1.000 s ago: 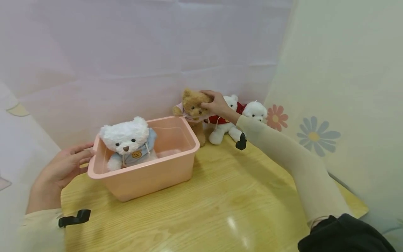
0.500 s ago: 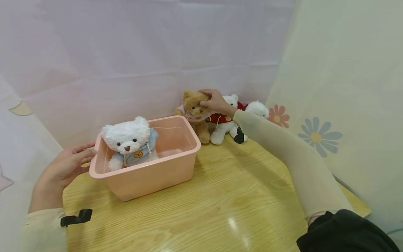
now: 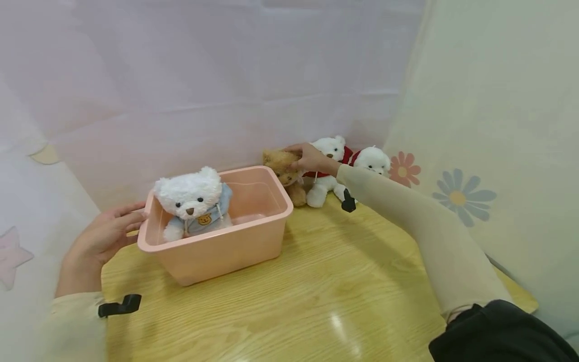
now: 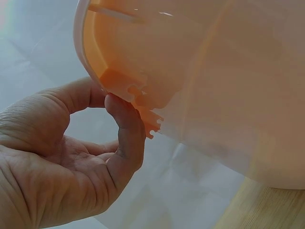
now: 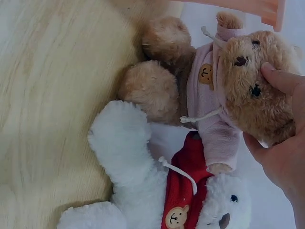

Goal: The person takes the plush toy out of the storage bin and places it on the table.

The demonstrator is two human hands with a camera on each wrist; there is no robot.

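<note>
The brown bear (image 3: 284, 168), gripped by its head, has tipped lower.

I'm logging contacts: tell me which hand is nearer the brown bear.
Right. The right hand grips the brown bear by the head, behind the bin. The left hand is across at the bin's far end, touching its rim.

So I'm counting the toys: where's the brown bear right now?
In the head view the brown bear sits behind the pink bin's right corner, beside the red-shirted white bear, its head gripped by the right hand.
</note>
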